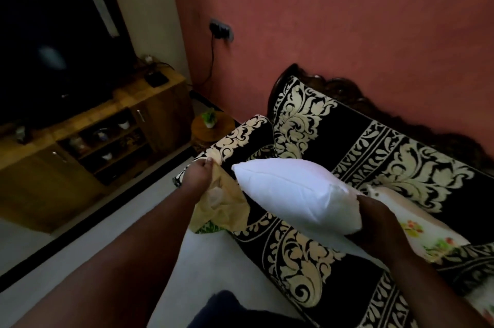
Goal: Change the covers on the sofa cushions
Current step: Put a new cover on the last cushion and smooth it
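Cover first: your left hand (201, 175) pinches the limp yellow cushion cover (223, 207) at its edge; find the opening and spread it wide. Your right hand (374, 218) grips a corner of the bare white cushion insert (291, 190), plump and uncovered, held above the patterned sofa (374, 146); feed a corner in first.
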### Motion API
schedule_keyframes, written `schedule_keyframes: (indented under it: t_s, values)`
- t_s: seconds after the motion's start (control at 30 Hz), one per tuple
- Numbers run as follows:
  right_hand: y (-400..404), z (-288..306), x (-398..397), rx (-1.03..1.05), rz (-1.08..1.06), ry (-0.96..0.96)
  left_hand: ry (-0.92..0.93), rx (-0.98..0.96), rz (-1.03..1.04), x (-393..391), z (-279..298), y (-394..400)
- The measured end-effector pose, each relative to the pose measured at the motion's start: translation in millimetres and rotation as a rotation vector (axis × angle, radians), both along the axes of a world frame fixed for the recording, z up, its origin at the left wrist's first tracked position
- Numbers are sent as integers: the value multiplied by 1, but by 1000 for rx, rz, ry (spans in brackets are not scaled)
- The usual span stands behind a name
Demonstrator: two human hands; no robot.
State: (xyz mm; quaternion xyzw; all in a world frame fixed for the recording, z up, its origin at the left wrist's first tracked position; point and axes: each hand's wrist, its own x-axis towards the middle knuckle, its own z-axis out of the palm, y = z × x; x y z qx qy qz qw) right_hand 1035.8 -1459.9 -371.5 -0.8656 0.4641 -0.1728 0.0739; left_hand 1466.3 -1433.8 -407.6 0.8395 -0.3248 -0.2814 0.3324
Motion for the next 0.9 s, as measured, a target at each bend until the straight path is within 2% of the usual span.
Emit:
schedule_keyframes:
  t_s: [0.07, 0.23, 0.4, 0.47, 0.57, 0.67, 0.73, 0.83, 0.9]
  values:
    - [0, 1, -13, -68, 71, -5, -23, 2, -2, -17, 11, 8]
    - [30, 7, -34, -267, 302, -171, -65, 4, -38, -72, 36, 24]
    - [46, 9, -51, -130, 315, -127, -65, 5, -27, -102, 57, 48]
    - [53, 16, -44, -50, 313, -132, -10, -5, -67, -113, 68, 60]
    - [66, 22, -16, -15, 314, 22, 51, 28, -220, -141, 89, 73]
    - [85, 27, 25, 56, 324, 216, 24, 31, -343, -161, 100, 84]
    - [95, 25, 47, 72, 273, 279, 3, 12, -335, -160, 102, 93]
    - [115, 31, 79, 81, 229, 307, 75, -11, -284, -147, 114, 112]
    - [124, 44, 102, 23, 207, 352, 20, 4, -349, -151, 129, 124]
